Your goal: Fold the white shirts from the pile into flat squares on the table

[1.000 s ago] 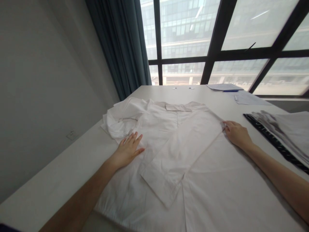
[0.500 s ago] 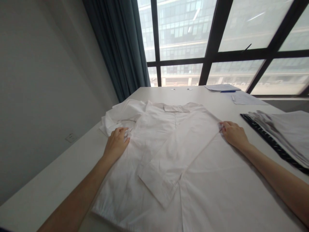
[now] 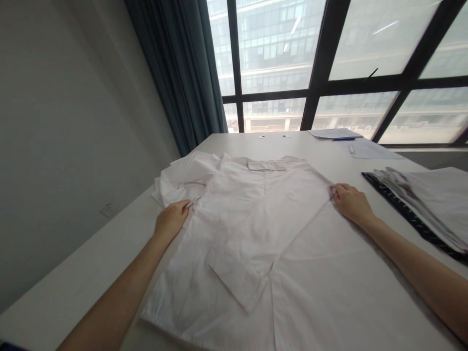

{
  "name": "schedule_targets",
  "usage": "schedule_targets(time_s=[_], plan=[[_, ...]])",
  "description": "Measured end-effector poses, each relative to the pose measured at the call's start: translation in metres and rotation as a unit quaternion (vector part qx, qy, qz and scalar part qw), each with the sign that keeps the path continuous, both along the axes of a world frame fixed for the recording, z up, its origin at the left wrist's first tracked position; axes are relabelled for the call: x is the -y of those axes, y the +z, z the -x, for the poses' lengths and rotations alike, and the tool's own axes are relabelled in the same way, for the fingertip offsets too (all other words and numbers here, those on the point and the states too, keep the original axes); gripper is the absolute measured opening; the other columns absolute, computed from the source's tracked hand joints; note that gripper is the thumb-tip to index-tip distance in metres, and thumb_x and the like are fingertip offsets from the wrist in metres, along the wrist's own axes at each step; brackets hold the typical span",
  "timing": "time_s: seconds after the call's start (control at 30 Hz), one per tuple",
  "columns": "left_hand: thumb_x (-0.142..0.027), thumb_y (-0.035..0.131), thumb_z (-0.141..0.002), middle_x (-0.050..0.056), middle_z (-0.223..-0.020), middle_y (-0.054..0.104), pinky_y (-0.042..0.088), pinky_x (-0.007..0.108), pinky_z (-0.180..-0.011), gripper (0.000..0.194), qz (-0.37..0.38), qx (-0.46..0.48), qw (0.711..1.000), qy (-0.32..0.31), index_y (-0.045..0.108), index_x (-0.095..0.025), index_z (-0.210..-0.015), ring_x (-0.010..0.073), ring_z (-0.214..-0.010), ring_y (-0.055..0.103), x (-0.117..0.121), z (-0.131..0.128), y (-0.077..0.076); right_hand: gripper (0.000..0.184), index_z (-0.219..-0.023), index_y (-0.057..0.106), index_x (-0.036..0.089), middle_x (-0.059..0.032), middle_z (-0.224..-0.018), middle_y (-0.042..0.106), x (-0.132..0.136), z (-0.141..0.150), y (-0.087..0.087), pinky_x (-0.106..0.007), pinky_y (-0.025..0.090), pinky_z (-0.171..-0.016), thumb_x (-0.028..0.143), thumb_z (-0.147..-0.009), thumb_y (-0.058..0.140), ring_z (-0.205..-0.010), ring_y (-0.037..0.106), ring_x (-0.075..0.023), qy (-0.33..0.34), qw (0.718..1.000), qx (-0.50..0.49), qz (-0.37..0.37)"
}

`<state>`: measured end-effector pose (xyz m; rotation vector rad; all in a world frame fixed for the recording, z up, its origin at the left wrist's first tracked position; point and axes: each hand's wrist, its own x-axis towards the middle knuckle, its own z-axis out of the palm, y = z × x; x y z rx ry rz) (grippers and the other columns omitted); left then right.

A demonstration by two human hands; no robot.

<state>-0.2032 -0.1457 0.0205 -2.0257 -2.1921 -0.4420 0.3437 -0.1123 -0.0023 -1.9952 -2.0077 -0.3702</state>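
A white shirt lies flat and face down on the white table, collar at the far side. Its right sleeve is folded diagonally across the back. The left sleeve is bunched up at the shirt's far left. My left hand is closed, pinching the fabric at the shirt's left shoulder seam beside that bunched sleeve. My right hand rests at the right shoulder fold, fingers curled onto the cloth edge.
A folded stack of grey clothing with a dark patterned strip lies at the right. Papers and a blue pen sit at the far right of the table. A dark curtain and large windows stand behind; a wall runs along the left.
My left hand slid up from lying flat on the shirt to the shoulder seam and closed on the fabric. My right hand stayed at the right shoulder.
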Motion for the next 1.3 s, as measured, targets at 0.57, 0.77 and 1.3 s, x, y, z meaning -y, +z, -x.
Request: schedule_targets(time_s=[0.57, 0.77, 1.3], plan=[[-0.009, 0.041, -0.097, 0.008, -0.122, 0.068, 0.048, 0.031, -0.102, 0.028, -0.244, 0.12, 0.849, -0.453, 0.057, -0.02, -0.117, 0.0158, -0.119, 0.06, 0.075, -0.11, 0.027, 0.035, -0.116, 0.063, 0.022, -0.0077, -0.114, 0.069, 0.009, 0.036, 0.05, -0.034, 0.051, -0.087, 0.041, -0.093, 0.044, -0.099, 0.066, -0.0217, 0.189, 0.954, -0.206, 0.11], [-0.01, 0.04, -0.098, 0.01, -0.125, 0.066, 0.041, 0.037, -0.11, 0.029, -0.145, 0.022, 0.807, -0.572, 0.054, -0.015, -0.122, 0.0167, -0.125, 0.055, 0.079, -0.126, 0.015, 0.042, -0.129, 0.05, 0.022, -0.01, -0.113, 0.067, 0.065, 0.116, 0.063, -0.037, 0.049, -0.085, 0.044, -0.094, 0.046, -0.096, 0.063, -0.0204, 0.324, 0.827, -0.335, 0.314], [-0.018, 0.041, -0.091, 0.014, -0.129, 0.061, 0.023, 0.058, -0.112, 0.039, -0.114, -0.061, 0.957, -0.259, 0.054, -0.018, -0.128, 0.0291, -0.131, 0.048, 0.037, -0.076, -0.003, 0.016, -0.085, 0.057, 0.022, -0.0011, -0.079, 0.055, 0.089, 0.12, 0.107, -0.024, 0.038, -0.056, 0.038, -0.083, 0.062, -0.068, 0.05, -0.0142, 0.35, 0.768, -0.512, 0.16]])
